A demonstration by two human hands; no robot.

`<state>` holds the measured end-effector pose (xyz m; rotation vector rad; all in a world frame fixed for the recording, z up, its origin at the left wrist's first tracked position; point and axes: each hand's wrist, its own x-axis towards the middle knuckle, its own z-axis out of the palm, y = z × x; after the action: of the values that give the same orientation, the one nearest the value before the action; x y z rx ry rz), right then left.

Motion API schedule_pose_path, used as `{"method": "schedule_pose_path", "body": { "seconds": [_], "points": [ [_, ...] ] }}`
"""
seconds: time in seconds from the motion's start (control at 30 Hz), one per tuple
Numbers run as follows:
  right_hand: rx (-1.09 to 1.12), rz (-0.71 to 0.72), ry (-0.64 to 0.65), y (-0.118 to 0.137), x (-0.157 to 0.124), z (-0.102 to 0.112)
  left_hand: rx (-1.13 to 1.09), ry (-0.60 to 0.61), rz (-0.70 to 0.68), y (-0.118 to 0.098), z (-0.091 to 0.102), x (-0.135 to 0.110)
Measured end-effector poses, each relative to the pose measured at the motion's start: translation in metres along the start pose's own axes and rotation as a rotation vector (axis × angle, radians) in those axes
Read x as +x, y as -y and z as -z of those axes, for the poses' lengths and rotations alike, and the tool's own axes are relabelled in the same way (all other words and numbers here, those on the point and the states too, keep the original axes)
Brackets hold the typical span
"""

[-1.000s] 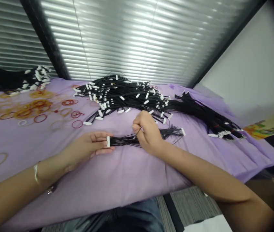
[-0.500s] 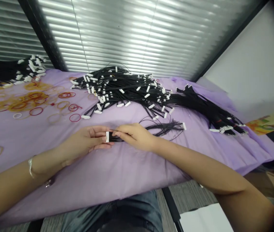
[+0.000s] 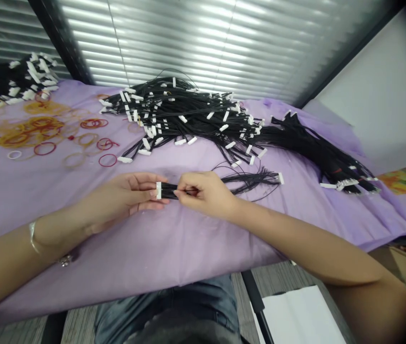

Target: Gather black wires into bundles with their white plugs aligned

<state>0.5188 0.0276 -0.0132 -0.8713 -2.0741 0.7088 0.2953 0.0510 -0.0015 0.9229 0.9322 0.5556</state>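
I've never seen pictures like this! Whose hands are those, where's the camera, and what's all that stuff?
There's no machine here, just one person's hands. The camera is worn on their head, looking forward and down, so every picture comes from there. The left hand holds a white plug at one end of some thin black wires. The right hand has its fingertips on those wires, close to that plug. Behind, on the purple cloth, lies a big heap of similar wires with white ends. Rubber bands are scattered on the left.
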Motion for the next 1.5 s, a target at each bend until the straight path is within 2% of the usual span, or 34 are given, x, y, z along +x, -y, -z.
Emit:
{"method": "schedule_pose_path", "body": {
  "seconds": [0.1, 0.27, 0.47, 0.6, 0.93, 1.07, 1.3, 1.5],
  "points": [
    [0.069, -0.086, 0.059, -0.002, 0.0, -0.001, 0.009, 0.0, 0.012, 0.002, 0.001, 0.001],
    [0.208, -0.196, 0.045, -0.003, 0.002, -0.001, -0.001, 0.037, 0.007, 0.002, 0.002, 0.001],
    [0.268, -0.285, 0.043, 0.001, 0.005, 0.0, 0.025, 0.048, -0.004, 0.003, 0.002, 0.001],
    [0.291, -0.346, 0.096, 0.001, 0.007, 0.001, 0.037, 0.041, -0.001, 0.003, 0.002, -0.001],
    [0.382, -0.324, 0.159, -0.004, 0.01, 0.003, 0.117, 0.053, -0.036, 0.002, 0.0, -0.004],
    [0.374, -0.295, 0.088, -0.004, 0.01, 0.003, 0.132, 0.04, -0.026, 0.002, 0.001, -0.003],
    [0.293, -0.347, -0.013, 0.001, 0.007, -0.003, 0.095, 0.038, -0.017, 0.001, 0.0, -0.002],
    [0.315, -0.277, 0.071, 0.001, 0.005, -0.004, 0.051, 0.043, 0.005, 0.002, 0.002, 0.001]
  ]
}}
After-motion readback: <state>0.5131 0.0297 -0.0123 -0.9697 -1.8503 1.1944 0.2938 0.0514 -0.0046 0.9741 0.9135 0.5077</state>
